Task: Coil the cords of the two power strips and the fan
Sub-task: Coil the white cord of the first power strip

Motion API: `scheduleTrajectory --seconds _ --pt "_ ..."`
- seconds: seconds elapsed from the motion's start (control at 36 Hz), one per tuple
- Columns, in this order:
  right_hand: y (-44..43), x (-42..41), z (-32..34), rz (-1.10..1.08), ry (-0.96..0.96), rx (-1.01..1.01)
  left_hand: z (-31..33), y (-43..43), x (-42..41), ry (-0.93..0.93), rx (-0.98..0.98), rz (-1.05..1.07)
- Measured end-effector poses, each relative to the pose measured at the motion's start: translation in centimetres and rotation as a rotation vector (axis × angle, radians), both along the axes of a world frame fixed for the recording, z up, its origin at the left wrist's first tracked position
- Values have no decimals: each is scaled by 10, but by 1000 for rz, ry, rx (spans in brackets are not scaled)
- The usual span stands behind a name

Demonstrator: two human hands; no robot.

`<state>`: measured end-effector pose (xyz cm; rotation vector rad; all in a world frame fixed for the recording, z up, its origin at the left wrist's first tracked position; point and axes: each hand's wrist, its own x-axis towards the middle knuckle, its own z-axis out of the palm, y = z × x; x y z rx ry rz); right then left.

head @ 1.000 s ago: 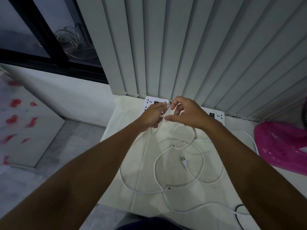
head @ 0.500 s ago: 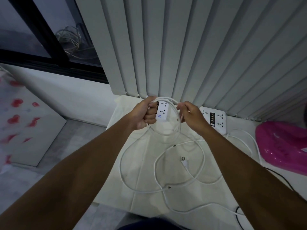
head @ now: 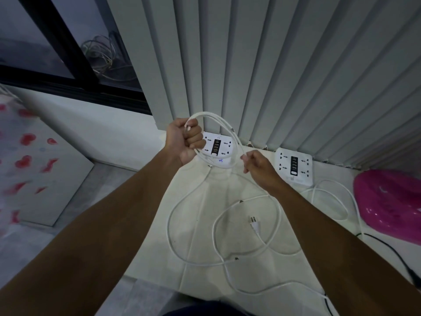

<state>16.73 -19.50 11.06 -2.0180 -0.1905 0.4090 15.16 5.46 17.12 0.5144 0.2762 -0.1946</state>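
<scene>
White round power cord, partly coiled; two or three loops stand raised at 12 o'clock of the scene, the remaining length lies in wide slack curves across the cream cloth-covered counter toward 6 o'clock; its white two-pin plug rests flat near the centre, inside one of the curves. Left hand, clenched in a fist around the gathered loops at their 9 o'clock side. Right hand, at 4 o'clock of the loops, pinching a single strand of the cord between thumb and fingertips, the other fingers curled. First white square power strip with a black central port column, behind the loops and just beside the left fist; whether it is lifted or rests on the counter cannot be told. Second white square power strip of the same form, lying flat at 2 o'clock against the foot of the grey vertical slat blinds; its own white cord loops at 3 o'clock. Glossy magenta plastic object at the 3 o'clock edge; a thin black cable runs below it toward 5 o'clock. Dark-framed window at 10 o'clock, a tangle of wires visible behind its glass; white panel with red blotches at 9 o'clock.
</scene>
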Motion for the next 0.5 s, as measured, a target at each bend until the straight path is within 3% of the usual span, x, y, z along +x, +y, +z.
scheduleTrajectory --seconds 0.11,0.25,0.5 --pt "2 -3 -11 118 3 -254 3 2 1 3 -120 68" --pt "-4 -5 -18 111 -29 -460 12 6 0 -36 -187 96" --pt "-23 -11 -28 -93 -117 -342 21 18 3 -62 39 57"
